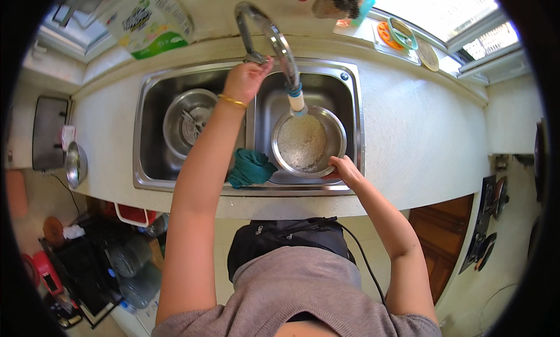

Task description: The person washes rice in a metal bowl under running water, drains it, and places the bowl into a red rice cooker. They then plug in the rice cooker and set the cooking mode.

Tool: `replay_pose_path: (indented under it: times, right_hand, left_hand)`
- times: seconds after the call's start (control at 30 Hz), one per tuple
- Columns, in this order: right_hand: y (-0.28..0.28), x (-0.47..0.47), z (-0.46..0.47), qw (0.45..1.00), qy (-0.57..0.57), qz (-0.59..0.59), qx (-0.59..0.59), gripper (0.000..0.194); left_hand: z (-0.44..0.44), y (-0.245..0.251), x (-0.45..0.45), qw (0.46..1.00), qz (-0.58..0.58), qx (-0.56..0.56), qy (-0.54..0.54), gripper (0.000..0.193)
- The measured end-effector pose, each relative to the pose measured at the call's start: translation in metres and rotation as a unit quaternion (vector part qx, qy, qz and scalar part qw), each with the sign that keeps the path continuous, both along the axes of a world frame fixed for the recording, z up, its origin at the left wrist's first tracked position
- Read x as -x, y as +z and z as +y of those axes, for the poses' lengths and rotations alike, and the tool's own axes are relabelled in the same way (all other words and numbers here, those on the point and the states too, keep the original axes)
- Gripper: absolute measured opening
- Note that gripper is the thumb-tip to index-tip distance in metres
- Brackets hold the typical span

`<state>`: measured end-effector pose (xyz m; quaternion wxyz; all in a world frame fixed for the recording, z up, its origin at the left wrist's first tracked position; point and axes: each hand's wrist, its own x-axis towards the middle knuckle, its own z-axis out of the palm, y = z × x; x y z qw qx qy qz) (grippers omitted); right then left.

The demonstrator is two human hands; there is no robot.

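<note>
My left hand [248,79], with a gold-coloured bangle at the wrist, grips the lever [256,57] at the base of the chrome faucet [275,39]. The faucet's blue and white nozzle [296,101] hangs over the far rim of a round metal bowl [337,133]. In that bowl lie white grains that look like rice [302,142]. My right hand [343,168] holds the bowl's near right rim, thumb on top, inside the right sink basin [319,85]. Whether water is running cannot be told.
A metal pot [170,138] with utensils stands in the left basin. A teal cloth [250,167] drapes over the divider's near end. Another metal bowl [75,165] is at the counter's left end. A large printed container [148,26] stands behind the sink.
</note>
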<state>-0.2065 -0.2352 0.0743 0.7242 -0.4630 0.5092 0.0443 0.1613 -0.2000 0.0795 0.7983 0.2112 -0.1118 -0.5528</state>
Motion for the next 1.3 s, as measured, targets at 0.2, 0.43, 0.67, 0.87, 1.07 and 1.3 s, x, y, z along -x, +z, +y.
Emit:
replay_pose_path:
  times: [0.2, 0.43, 0.67, 0.87, 1.07, 1.3]
  right_hand:
    - [-0.013, 0.000, 0.012, 0.996, -0.061, -0.026, -0.057, 0.030]
    - [-0.013, 0.010, 0.001, 0.996, -0.080, -0.037, -0.005, 0.029]
    - [-0.002, -0.014, 0.006, 0.996, -0.082, -0.016, 0.036, 0.028]
    - [-0.028, 0.001, -0.013, 0.994, -0.090, -0.057, 0.017, 0.027]
    - [-0.023, -0.012, 0.002, 0.993, -0.110, -0.052, -0.007, 0.029]
    - [-0.018, -0.001, 0.000, 0.993, -0.105, -0.023, 0.050, 0.027]
  left_hand:
    - [0.002, 0.035, 0.004, 0.954, -0.189, -0.225, 0.063, 0.022]
    - [-0.005, 0.033, 0.020, 0.433, -0.835, -0.287, 0.180, 0.045]
    - [-0.010, 0.057, 0.030, 0.385, -0.824, -0.394, 0.133, 0.020]
    - [-0.014, 0.046, 0.014, 0.380, -0.842, -0.360, 0.131, 0.020]
    - [-0.016, 0.046, 0.015, 0.361, -0.857, -0.351, 0.110, 0.022]
    - [-0.014, 0.059, 0.021, 0.361, -0.850, -0.371, 0.099, 0.026]
